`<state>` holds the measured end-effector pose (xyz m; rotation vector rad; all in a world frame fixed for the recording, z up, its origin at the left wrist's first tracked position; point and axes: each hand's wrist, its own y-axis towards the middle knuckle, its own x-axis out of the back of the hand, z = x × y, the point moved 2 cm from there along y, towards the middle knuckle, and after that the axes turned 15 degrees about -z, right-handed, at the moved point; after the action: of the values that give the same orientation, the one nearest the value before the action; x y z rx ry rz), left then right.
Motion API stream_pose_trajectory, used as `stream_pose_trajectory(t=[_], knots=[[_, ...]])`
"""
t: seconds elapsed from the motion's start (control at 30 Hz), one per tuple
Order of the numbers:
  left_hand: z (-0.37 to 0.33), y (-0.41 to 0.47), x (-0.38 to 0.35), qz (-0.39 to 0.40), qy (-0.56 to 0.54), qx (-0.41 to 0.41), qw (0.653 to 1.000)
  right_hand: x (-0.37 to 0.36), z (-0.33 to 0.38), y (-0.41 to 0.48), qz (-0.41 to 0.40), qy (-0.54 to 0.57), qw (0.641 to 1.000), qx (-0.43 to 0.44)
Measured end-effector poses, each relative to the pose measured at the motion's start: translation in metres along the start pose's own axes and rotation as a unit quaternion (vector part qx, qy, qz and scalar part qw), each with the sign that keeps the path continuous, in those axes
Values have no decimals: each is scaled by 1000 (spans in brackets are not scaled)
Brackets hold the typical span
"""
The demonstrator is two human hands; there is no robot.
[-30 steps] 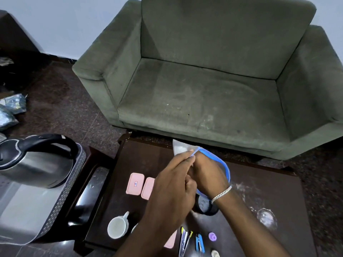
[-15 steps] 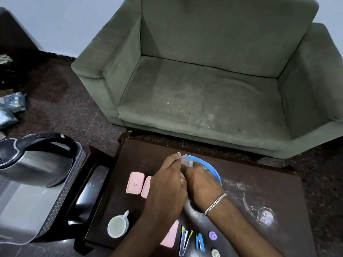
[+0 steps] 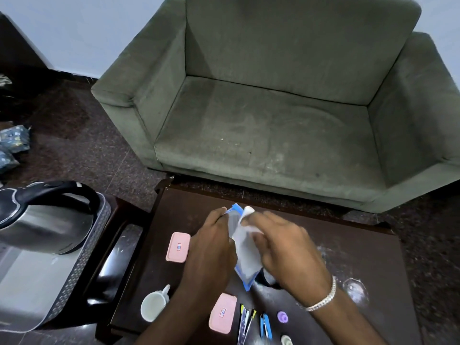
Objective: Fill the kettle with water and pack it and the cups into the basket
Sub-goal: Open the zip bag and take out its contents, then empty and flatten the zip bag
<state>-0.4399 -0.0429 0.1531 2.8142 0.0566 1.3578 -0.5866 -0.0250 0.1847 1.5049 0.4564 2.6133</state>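
A steel kettle (image 3: pixel 42 227) with a black handle stands inside the dark patterned basket (image 3: pixel 82 257) at the left. A white cup (image 3: pixel 153 306) sits on the dark low table (image 3: pixel 361 247) near its front left corner. Over the middle of the table my left hand (image 3: pixel 211 247) and my right hand (image 3: pixel 286 247) both grip a clear, blue-edged plastic pouch (image 3: pixel 245 247) with something white at its top. A dark object lies partly hidden beneath the pouch and my right hand.
Two pink lidded boxes (image 3: pixel 178 247) (image 3: pixel 222 313), clips (image 3: pixel 265 326), a purple cap (image 3: pixel 282 316) and a wet ring (image 3: pixel 354 291) lie on the table. A green sofa (image 3: pixel 273 120) stands behind it. Packets (image 3: pixel 12 143) lie on the floor at the far left.
Both hands have come lower toward the table, and the pouch has been turned and folded between them. A pink box has come into sight near the front edge.
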Motion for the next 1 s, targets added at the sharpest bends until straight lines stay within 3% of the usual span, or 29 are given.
stream_pose_trajectory(t=[0.13, 0.33, 0.43, 0.7, 1.0], knots=[[7, -1, 2, -30, 20, 13, 999, 21, -29, -1, 2, 88, 976, -201], [21, -2, -1, -46, 34, 10, 998, 45, -85, -13, 49, 188, 919, -343], [31, -2, -3, -35, 46, 19, 998, 58, -107, -24, 27, 218, 907, -359], [43, -7, -8, -22, 81, 47, 995, 31, -155, -65, -17, 87, 920, -381], [38, -14, -12, -20, 77, 56, 995, -50, -166, -87, 64, -32, 937, -341]])
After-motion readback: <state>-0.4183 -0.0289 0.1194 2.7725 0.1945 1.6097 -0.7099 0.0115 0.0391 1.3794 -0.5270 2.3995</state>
